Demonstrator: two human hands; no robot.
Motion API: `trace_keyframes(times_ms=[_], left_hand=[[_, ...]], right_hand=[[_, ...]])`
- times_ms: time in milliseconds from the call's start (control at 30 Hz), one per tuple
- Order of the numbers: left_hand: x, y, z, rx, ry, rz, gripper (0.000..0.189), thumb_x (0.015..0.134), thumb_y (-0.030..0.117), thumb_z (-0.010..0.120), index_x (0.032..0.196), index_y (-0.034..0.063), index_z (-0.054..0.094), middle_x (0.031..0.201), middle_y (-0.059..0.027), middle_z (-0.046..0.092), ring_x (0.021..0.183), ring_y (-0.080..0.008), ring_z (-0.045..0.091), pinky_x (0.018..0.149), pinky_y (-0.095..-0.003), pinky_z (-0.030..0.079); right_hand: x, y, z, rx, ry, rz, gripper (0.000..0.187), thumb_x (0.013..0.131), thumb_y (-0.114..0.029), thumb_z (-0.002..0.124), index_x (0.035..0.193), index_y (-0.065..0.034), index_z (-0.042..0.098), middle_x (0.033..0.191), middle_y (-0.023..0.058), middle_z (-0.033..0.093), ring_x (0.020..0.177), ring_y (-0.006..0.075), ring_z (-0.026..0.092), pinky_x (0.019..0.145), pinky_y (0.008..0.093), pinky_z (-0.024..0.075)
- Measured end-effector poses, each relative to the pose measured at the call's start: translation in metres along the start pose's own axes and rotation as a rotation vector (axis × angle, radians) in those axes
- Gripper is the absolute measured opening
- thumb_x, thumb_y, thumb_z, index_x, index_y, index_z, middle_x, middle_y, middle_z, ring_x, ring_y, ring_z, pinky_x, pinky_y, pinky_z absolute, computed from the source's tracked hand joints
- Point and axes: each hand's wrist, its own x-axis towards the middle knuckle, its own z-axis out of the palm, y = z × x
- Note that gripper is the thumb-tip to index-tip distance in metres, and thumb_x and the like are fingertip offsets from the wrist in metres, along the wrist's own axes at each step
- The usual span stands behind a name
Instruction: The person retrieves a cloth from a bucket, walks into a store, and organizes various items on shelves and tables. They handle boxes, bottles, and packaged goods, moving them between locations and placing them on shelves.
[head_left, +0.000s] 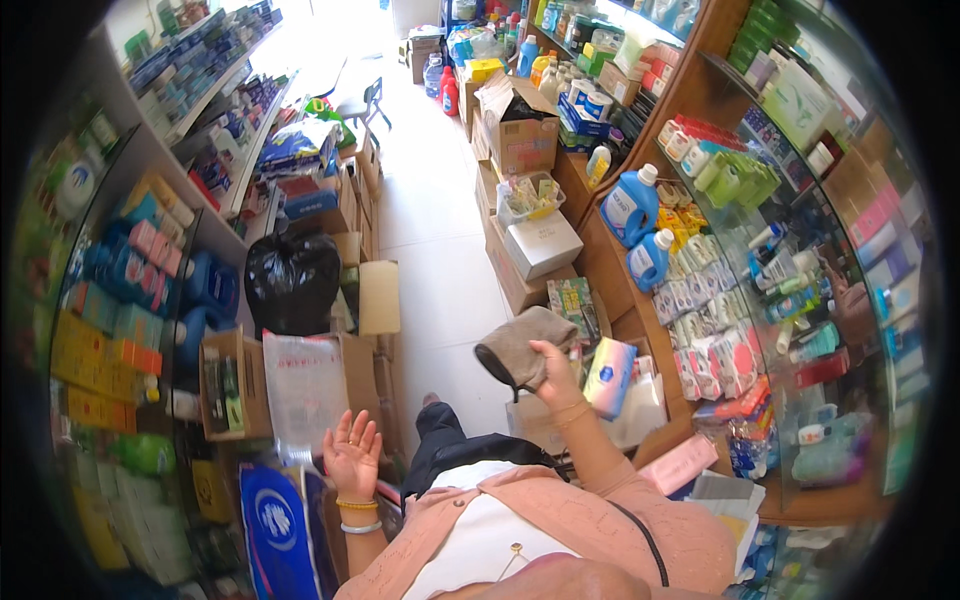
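Note:
My right hand (556, 375) grips a folded grey-brown cloth (525, 346) with a dark edge and a small black loop, held above the boxes on the right. Just beside that wrist lies a pastel soft pack (610, 376) in yellow, pink and blue. On the left, my left hand (352, 456) is raised palm up with its fingers apart, and nothing is in it. Close to it are a clear plastic-wrapped pack (306, 386) and a large blue pack (276, 525).
A pale tiled aisle (442, 277) runs ahead between stacked goods. At left stand a black plastic bag (292, 281) and an open carton (234, 384). To the right are a silver-white box (543, 244), blue detergent bottles (630, 206) and glass-fronted shelves (750, 300).

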Motion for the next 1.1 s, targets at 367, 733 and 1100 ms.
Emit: trace_keyframes(times_ms=[367,733,1100], left_hand=[[0.307,0.062,0.165,0.425,-0.065,-0.068,0.032,0.091,0.028,0.045,0.116,0.0090,0.049,0.110,-0.0071,0.059,0.096,-0.0187,0.057,0.085,-0.0322,0.044],[0.574,-0.005,0.332,0.557,-0.197,-0.335,0.021,0.089,0.019,0.048,0.106,0.0083,0.054,0.100,-0.0064,0.061,0.086,-0.0176,0.060,0.077,-0.0303,0.048],[0.826,0.038,0.359,0.458,0.084,-0.302,0.019,0.088,0.022,0.053,0.100,0.0117,0.062,0.095,-0.0013,0.064,0.083,-0.0140,0.060,0.075,-0.0299,0.049]], right_hand=[[0.167,-0.105,0.038,0.073,0.335,-0.323,0.030,0.075,-0.007,0.059,0.104,-0.0003,0.053,0.101,0.0107,0.060,0.092,0.0262,0.059,0.083,0.0369,0.0484],[0.368,-0.229,0.096,0.180,0.415,-0.547,0.026,0.077,-0.010,0.056,0.100,0.0010,0.056,0.100,0.0103,0.061,0.092,0.0253,0.060,0.083,0.0372,0.0485],[0.575,-0.344,0.207,0.231,0.516,-0.727,0.028,0.076,-0.004,0.058,0.104,0.0002,0.053,0.099,0.0082,0.058,0.090,0.0224,0.058,0.079,0.0338,0.0483]])
